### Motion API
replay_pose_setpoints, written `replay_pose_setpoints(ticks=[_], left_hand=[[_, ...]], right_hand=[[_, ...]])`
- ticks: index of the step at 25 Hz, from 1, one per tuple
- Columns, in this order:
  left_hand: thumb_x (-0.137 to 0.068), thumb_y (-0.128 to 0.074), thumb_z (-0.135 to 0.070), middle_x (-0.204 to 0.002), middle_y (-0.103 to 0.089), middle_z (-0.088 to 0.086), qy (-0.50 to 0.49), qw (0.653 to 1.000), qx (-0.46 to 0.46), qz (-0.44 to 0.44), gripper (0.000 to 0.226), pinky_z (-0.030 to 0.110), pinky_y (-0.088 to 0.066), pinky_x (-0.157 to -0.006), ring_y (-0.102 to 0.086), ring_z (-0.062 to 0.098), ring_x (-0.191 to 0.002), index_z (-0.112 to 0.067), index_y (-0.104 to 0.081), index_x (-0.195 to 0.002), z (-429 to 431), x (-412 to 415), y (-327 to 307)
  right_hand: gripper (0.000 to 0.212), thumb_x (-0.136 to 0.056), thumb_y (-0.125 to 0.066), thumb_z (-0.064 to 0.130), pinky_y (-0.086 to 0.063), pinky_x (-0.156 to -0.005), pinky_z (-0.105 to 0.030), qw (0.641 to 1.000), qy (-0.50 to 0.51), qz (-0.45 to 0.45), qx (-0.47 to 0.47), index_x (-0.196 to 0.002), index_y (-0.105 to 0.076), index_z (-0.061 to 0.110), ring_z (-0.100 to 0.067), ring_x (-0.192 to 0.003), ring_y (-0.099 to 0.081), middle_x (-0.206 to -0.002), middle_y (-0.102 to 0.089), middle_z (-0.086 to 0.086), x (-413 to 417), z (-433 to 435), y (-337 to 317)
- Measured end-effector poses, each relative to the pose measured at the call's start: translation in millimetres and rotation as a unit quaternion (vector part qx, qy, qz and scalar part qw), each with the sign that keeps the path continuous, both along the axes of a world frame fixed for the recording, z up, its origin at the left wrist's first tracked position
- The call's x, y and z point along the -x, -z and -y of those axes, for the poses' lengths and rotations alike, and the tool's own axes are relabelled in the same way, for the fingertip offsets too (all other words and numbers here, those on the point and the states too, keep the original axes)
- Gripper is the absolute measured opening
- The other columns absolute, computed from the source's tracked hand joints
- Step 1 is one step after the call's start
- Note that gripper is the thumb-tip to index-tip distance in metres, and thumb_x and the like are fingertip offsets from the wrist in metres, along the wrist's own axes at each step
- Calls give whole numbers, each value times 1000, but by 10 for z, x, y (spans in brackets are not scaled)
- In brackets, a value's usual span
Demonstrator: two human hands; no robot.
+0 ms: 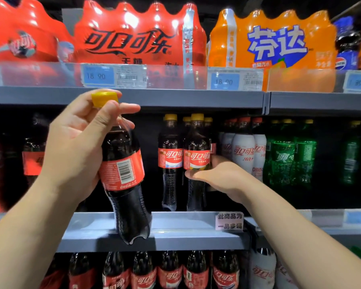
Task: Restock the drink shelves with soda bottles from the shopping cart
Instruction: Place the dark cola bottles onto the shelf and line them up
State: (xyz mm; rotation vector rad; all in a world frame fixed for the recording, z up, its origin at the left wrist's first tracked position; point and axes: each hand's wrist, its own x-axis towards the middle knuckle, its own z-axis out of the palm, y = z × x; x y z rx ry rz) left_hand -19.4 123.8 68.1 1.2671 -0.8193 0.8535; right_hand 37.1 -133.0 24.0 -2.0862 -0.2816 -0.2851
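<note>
- Grey middle shelf point(175, 224) carries the single bottles. Its bare stretch lies left of the standing cola, directly behind the bottle being held.
- Shrink-wrapped packs on the shelf above: three red packs point(133, 36) and one orange pack point(275, 42).
- Standing cola bottles point(170, 159): two yellow-capped ones stand in front, with perhaps three more caps behind, too dim to count.
- One soda bottle point(123, 170) hangs before the shelf lip, long axis near upright.
- The left hand point(77, 147) curls round its neck and shoulder and is the hand nearer the gap.
- The right hand point(219, 176) wraps round the front-right standing bottle point(196, 161).
- Its yellow cap point(104, 98) sits under the fingertips.
</note>
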Motion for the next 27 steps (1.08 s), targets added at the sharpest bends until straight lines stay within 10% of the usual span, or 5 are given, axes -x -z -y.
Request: replay_pose_setpoints(ticks=[8,13,19,23,27], left_hand=[[-93,-65,-37,-108,-78,5,3,1000,-9,-18,20,28,-58,-82,-70,16,-83,-28,-69,-110,9,-25,121],[-91,-67,-43,-108,-78,3,-7,999,-19,-26,23,30,-59,-83,-71,18,-85,-31,-70,-110,-24,-11,183],[-90,-67,-50,-111,-77,3,-26,999,-23,-24,33,31,-60,-83,-72,18,-87,-28,-68,-114,-121,-22,219],[-88,-66,-54,-113,-77,3,-18,999,-20,-39,38,33,-60,-83,-72,18,-88,-28,-67,-116,-144,-44,212],[-94,-64,-44,-112,-77,3,-8,999,-20,-37,28,30,-59,-82,-72,16,-87,-27,-67,-115,-185,-65,212]], right_hand=[[41,-85,-78,45,-57,-96,-42,992,107,-4,63,-119,-64,27,-25,-109,-66,-119,-69,3,-329,-84,-19],[64,-92,-66,55,-47,-95,-30,965,187,-16,183,-142,-53,18,-31,-124,-59,-139,-61,-7,-367,-73,-9],[58,-84,-59,72,-31,-45,-25,959,159,34,232,-59,-49,20,-12,-49,-50,-45,-49,10,7,-409,205],[63,-86,-60,71,-40,-48,-28,930,144,-94,325,-73,-50,11,-17,-56,-51,-69,-56,-1,-237,-683,22],[53,-91,-69,51,-59,-62,-24,972,86,-170,140,-109,-66,1,-17,-62,-68,-90,-75,-5,-345,-653,12]])
